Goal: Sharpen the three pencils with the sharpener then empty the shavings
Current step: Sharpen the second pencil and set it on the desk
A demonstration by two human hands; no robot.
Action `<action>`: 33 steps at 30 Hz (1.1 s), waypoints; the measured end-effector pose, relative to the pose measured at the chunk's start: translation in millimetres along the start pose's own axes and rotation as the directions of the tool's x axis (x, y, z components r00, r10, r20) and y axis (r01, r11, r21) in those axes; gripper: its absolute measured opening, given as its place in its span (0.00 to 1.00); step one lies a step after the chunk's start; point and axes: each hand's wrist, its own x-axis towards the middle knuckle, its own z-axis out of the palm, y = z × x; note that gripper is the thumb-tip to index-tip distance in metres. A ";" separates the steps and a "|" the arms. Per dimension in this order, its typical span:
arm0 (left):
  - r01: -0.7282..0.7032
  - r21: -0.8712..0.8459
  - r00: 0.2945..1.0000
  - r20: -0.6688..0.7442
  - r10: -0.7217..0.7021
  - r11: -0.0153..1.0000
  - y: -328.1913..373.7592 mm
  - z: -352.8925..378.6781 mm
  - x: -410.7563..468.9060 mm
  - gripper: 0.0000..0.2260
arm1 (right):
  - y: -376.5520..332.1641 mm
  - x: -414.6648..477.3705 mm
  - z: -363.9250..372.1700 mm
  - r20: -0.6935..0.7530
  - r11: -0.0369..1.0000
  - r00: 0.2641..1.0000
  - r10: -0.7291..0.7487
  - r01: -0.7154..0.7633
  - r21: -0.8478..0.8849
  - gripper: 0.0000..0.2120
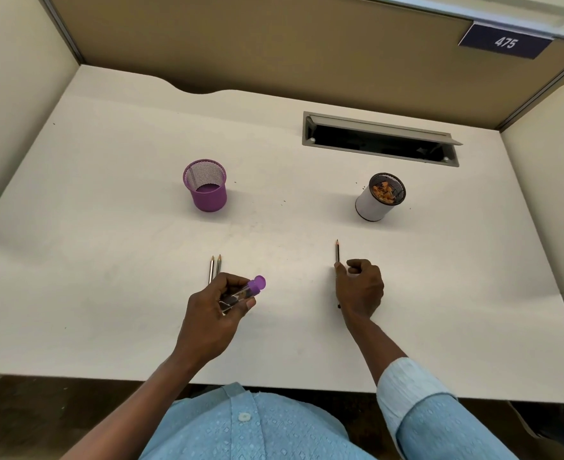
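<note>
At the far left of the white worktop we see a purple mesh cup standing upright, well apart from everything else. Nearer to us, two pencils lie side by side, touching or almost so, tips pointing away; their near ends are hidden behind the left hand. That hand is curled round the sharpener, a clear tube with a purple cap, held tilted above the worktop with the cap up and to the right and dark bits showing inside. Right of centre the third pencil lies flat, tip pointing away, and the right hand rests over its near half with the fingers curled and a fingertip against the shaft; we cannot tell whether it truly pinches the pencil or only touches it. Beyond that hand a white cup with a dark mesh rim holds orange shavings, a few specks scattered beside it. Behind it, a grey cable slot lies open in the worktop.
</note>
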 end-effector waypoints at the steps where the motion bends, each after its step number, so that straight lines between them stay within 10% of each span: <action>1: 0.000 0.000 1.000 -0.003 0.000 1.000 -0.1 -0.9 0.1 0.12 | -0.6 -5.9 0.9 -0.008 0.999 0.999 -0.049 0.048 -0.025 0.09; 20: -0.004 -0.004 0.994 -0.109 0.003 1.000 -4.2 -28.9 -1.9 0.12 | -70.4 -130.5 71.8 0.530 0.922 0.796 -0.293 0.382 -0.063 0.10; 33: -0.034 0.013 0.995 -0.095 0.035 0.999 -10.9 -32.9 0.3 0.13 | -71.1 -140.1 79.6 0.553 0.905 0.789 -0.268 0.403 -0.138 0.14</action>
